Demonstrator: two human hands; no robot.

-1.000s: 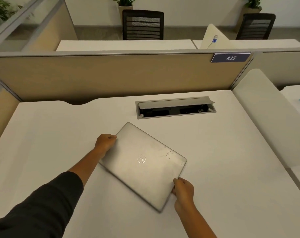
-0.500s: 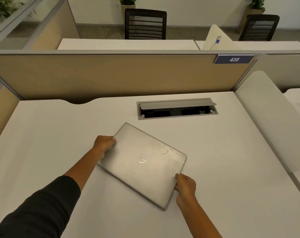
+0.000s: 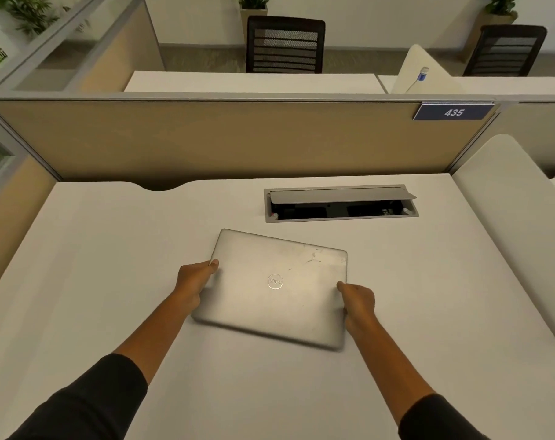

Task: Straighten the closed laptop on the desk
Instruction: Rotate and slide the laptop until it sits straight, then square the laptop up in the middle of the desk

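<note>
A closed silver laptop (image 3: 279, 287) with a round logo on its lid lies on the white desk (image 3: 95, 265), near the middle. Its edges are slightly skewed to the desk's front edge, the right side sitting a little lower. My left hand (image 3: 195, 279) grips the laptop's left edge, thumb on the lid. My right hand (image 3: 357, 300) grips the right edge, thumb on top. The fingers under the laptop are hidden.
A grey cable box (image 3: 341, 204) with its flap raised is set into the desk just behind the laptop. A tan partition (image 3: 222, 138) with a blue "435" plate (image 3: 453, 112) closes the back. A white side divider (image 3: 517, 217) stands at the right.
Both hands have turned the laptop counterclockwise, from a strong diagonal to nearly parallel with the desk edge. My right hand moved up along the right edge; the left stayed on the left edge.
</note>
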